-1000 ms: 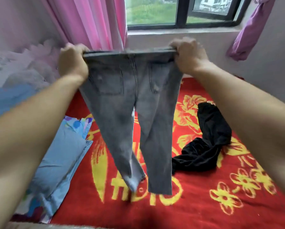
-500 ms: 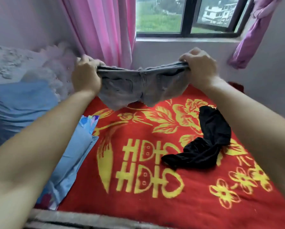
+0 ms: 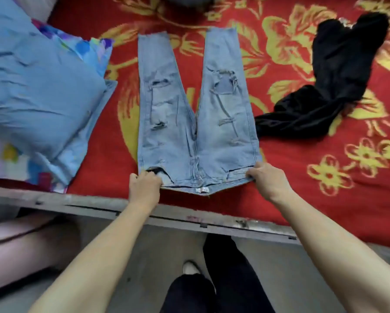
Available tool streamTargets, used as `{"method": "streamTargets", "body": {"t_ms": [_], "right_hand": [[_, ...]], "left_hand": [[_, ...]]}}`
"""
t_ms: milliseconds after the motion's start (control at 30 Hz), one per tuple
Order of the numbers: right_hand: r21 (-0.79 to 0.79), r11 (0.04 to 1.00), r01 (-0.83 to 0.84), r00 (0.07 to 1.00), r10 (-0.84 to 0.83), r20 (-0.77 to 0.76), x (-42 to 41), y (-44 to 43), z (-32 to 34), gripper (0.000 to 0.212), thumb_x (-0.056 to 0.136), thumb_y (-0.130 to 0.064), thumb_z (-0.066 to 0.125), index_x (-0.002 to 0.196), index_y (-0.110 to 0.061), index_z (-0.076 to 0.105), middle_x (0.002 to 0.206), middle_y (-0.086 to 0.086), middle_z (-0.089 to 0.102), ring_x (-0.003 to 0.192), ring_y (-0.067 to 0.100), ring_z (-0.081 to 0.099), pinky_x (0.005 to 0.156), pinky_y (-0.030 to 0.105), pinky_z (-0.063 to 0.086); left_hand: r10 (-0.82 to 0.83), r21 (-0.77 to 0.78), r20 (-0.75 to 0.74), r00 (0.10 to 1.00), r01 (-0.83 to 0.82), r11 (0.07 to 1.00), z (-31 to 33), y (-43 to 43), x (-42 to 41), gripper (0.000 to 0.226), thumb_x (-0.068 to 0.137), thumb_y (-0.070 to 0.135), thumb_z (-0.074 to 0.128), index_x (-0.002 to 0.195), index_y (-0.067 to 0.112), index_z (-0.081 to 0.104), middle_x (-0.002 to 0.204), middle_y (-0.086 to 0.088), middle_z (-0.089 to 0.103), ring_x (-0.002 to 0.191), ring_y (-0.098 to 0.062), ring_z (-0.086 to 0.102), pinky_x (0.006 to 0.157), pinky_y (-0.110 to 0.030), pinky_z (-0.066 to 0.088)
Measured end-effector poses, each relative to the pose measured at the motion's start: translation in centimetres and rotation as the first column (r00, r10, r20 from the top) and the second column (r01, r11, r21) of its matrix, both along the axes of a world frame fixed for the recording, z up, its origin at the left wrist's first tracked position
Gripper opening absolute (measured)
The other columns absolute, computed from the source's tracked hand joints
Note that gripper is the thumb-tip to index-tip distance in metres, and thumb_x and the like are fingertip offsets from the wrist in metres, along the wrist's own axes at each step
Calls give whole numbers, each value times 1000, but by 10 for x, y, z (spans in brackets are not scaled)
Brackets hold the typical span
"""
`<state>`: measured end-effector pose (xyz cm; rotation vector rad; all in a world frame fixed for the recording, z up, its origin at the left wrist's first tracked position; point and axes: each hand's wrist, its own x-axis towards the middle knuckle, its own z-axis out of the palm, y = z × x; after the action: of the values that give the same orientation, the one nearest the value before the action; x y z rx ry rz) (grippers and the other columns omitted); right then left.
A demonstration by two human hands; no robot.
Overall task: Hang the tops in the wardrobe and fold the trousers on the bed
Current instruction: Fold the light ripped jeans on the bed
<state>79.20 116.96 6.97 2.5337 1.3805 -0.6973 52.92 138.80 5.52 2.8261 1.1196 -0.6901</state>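
- The jeans (image 3: 196, 123) lie flat at the bed's (image 3: 302, 188) near edge, legs pointing to its far edge.
- The left hand (image 3: 144, 186) and right hand (image 3: 268, 179) each grip a waistband corner.
- A black garment (image 3: 329, 86) lies just beside the jeans' right side; a blue pillow (image 3: 38, 86) sits at the left edge.

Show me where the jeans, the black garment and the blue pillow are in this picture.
jeans (image 3: 225, 141): head view, on the thigh of one leg.
black garment (image 3: 338, 64): head view, on its broad upper part.
blue pillow (image 3: 38, 86): head view, on its plain blue middle.
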Motion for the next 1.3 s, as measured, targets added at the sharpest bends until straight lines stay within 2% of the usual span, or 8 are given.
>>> {"method": "streamTargets", "body": {"t_ms": [133, 333, 433, 533, 667, 800, 1033, 1300], "right_hand": [[-23, 1000, 21, 1000, -21, -13, -18, -21, -18, 25, 93, -11, 55, 112, -22, 67, 113, 2, 58, 113, 25, 56, 69, 32, 42], [242, 966, 87, 985, -119, 122, -20, -30, -36, 14, 81, 1, 61, 89, -9, 60, 93, 14, 55, 86, 36, 53, 55, 34, 32], [101, 995, 1, 989, -15, 144, -27, -47, -75, 12, 83, -4, 63, 94, -10, 63, 95, 15, 55, 88, 35, 53, 62, 39, 34], [-184, 978, -102, 994, 108, 19, -41, -63, -115, 28, 86, -25, 61, 114, -22, 65, 111, 8, 57, 109, 31, 52, 93, 40, 36], [-55, 998, -23, 1000, 23, -13, -62, -66, -136, 29, 84, -30, 63, 106, -12, 66, 104, 14, 60, 102, 37, 55, 83, 44, 42], [134, 990, -48, 999, 49, -1, -70, -52, -146, 28, 91, -31, 58, 109, -10, 62, 104, 13, 59, 97, 37, 56, 74, 45, 46], [129, 990, -57, 998, 60, -19, -70, -18, -163, 32, 99, -22, 50, 129, -14, 53, 114, 11, 59, 104, 32, 56, 66, 39, 44], [57, 996, -72, 994, 77, -80, -71, -27, -142, 26, 94, -14, 49, 115, -6, 61, 106, 14, 57, 105, 35, 55, 69, 46, 49]], "left_hand": [[-32, -28, 27, 999, 33, 999, -15, -18, -23, 31, 81, 6, 59, 100, 25, 73, 105, 1, 64, 108, -25, 51, 75, -35, 30], [-96, 139, 266, 959, 61, 988, -18, -24, -21, 32, 51, -14, 67, 76, 6, 62, 74, -12, 61, 74, -33, 55, 61, -34, 25], [-39, 23, 92, 995, 37, 999, -58, -40, -30, 37, 66, -5, 67, 98, 11, 61, 96, -9, 63, 93, -33, 54, 68, -37, 35], [-38, -155, -151, 988, 14, 988, -104, -61, -41, 34, 85, 17, 59, 119, 19, 55, 120, -4, 58, 116, -27, 49, 86, -40, 38], [76, -192, 77, 994, -60, 979, -127, -88, -38, 24, 89, 20, 56, 111, 11, 62, 107, -9, 63, 105, -32, 55, 80, -42, 41], [-13, -177, 278, 961, 64, 982, -134, -97, -20, 22, 86, 15, 60, 105, 6, 64, 102, -12, 61, 93, -33, 57, 69, -40, 43], [-125, -100, 249, 960, 154, 983, -144, -76, 16, 20, 85, 8, 54, 105, 4, 58, 104, -14, 59, 92, -31, 54, 64, -36, 39], [-131, -33, 377, 917, 155, 987, -129, -82, 11, 15, 66, 1, 62, 80, 3, 56, 79, -15, 56, 71, -31, 52, 55, -32, 31]]}}
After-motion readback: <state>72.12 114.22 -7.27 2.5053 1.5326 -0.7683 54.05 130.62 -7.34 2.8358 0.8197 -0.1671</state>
